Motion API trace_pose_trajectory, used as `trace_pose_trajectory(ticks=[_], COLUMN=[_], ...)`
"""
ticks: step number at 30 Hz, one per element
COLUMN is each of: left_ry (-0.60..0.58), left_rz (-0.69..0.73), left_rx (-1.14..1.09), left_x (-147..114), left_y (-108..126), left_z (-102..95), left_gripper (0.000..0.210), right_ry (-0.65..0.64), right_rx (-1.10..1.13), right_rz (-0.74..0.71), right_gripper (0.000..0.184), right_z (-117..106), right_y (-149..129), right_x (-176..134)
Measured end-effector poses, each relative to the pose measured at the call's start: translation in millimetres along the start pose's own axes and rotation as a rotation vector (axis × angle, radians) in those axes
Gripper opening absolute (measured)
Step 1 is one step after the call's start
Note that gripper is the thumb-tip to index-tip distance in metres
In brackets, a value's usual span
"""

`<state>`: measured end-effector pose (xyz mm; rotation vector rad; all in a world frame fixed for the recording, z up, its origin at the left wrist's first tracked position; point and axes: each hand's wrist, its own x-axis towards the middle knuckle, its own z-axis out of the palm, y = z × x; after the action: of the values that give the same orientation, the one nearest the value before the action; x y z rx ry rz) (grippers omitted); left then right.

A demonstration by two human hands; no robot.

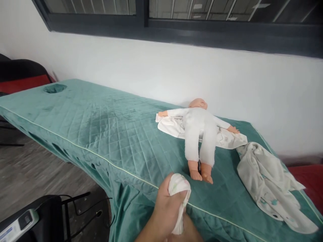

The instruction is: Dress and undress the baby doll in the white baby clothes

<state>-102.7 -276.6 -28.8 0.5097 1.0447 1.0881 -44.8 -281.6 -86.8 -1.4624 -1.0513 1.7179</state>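
Note:
At the near edge of the bed, my left hand is closed around a bunched white printed cloth, perhaps a small garment. My right hand is low against the cloth's hanging end, and its fingers are hidden. Just beyond them a baby doll with a white fabric body lies with its feet towards me and its arms spread. Beneath its arms and back is a spread white baby top. To the right, another pale printed baby garment lies crumpled.
A green quilted cover drapes the long bed, which has a face hole at its far left. Behind it are a white wall and a dark window frame. A black chair with a device stands at lower left.

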Motion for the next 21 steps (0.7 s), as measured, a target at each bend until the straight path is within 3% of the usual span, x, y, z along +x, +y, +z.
trace_pose_trajectory(ticks=[5,11,14,18,21], left_ry=[0.005,0.017,-0.021,-0.044,0.026], left_rz=[0.002,0.106,0.119,0.127,0.219], left_rx=[0.03,0.092,0.092,0.118,0.264], left_x=[18,31,46,84,120], left_y=[10,37,52,71,79], left_z=[-6.9,5.0,12.6,16.3,19.7], left_gripper=[0.042,0.037,0.037,0.037,0.037], right_ry=[0.023,-0.015,-0.113,-0.303,-0.3], right_rx=[0.001,0.093,0.148,0.168,0.06], right_rz=[0.062,0.014,-0.048,-0.073,-0.004], right_gripper=[0.043,0.045,0.056,0.083,0.095], right_z=[2,-5,-10,-34,-60], right_y=[2,-17,-42,-65,-66], right_x=[-16,-21,-15,-20,-32])
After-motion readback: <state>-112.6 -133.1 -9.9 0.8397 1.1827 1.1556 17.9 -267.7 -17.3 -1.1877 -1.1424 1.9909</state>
